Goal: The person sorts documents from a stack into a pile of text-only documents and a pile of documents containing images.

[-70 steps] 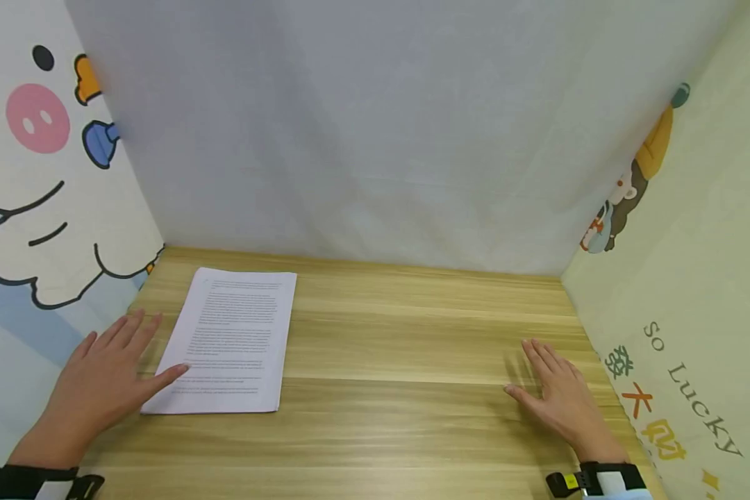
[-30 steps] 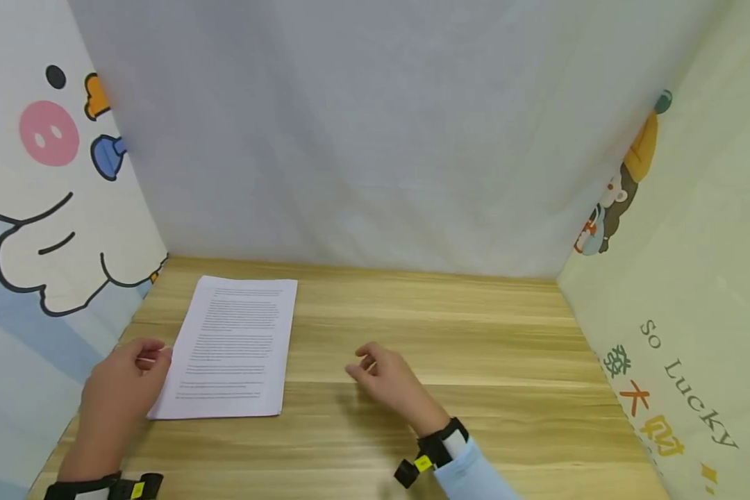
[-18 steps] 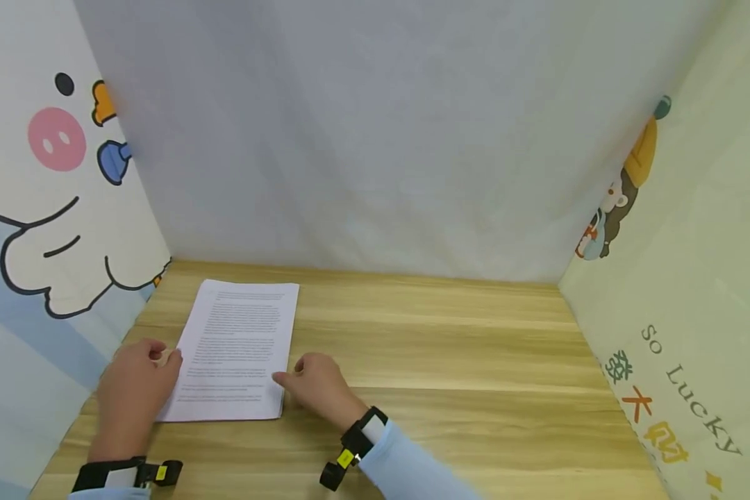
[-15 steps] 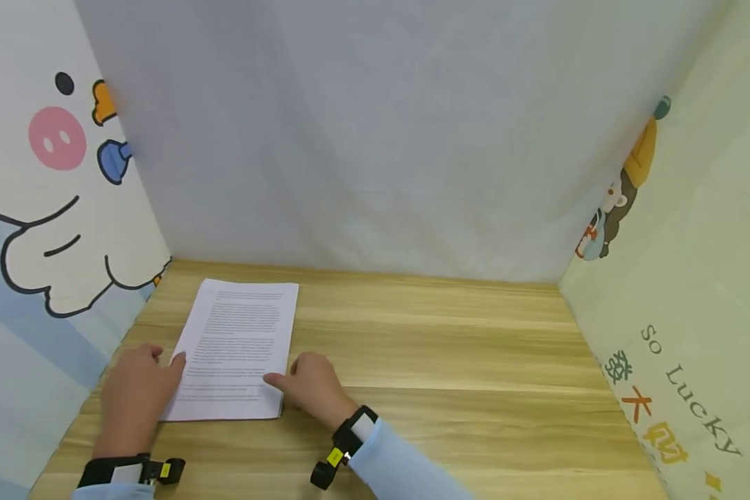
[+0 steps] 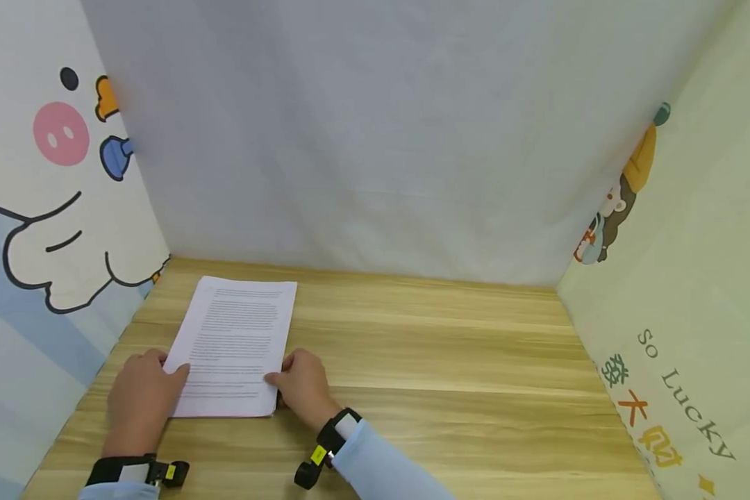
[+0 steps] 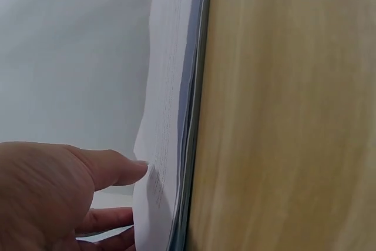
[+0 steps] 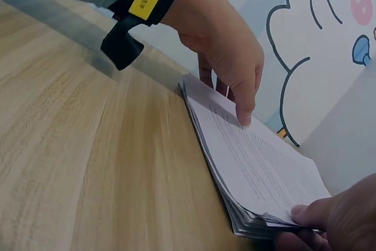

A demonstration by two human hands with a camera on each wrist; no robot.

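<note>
A stack of printed paper sheets [image 5: 237, 333] lies on the left part of the wooden table, text side up. My left hand [image 5: 140, 396] grips its left edge, thumb on the top sheet and fingers at the side, as the left wrist view also shows. On the right edge, near the lower corner, my right hand [image 5: 306, 389] pinches the stack with the thumb on top and the fingers underneath. In the right wrist view the sheet edges [image 7: 249, 224] look slightly fanned beside the right thumb. Fingertips under the paper are partly hidden.
The wooden table [image 5: 437, 368] extends to the right of the stack. A plain grey-white cloth [image 5: 381, 139] hangs behind it. Printed cloths stand at both sides, a cartoon one [image 5: 56, 229] close to my left hand and a pale green one [image 5: 694, 278] at right.
Both hands were spread open and apart at first. The right hand has crossed leftward to the stack's right edge, the left has closed on its left edge. The stack has hardly moved.
</note>
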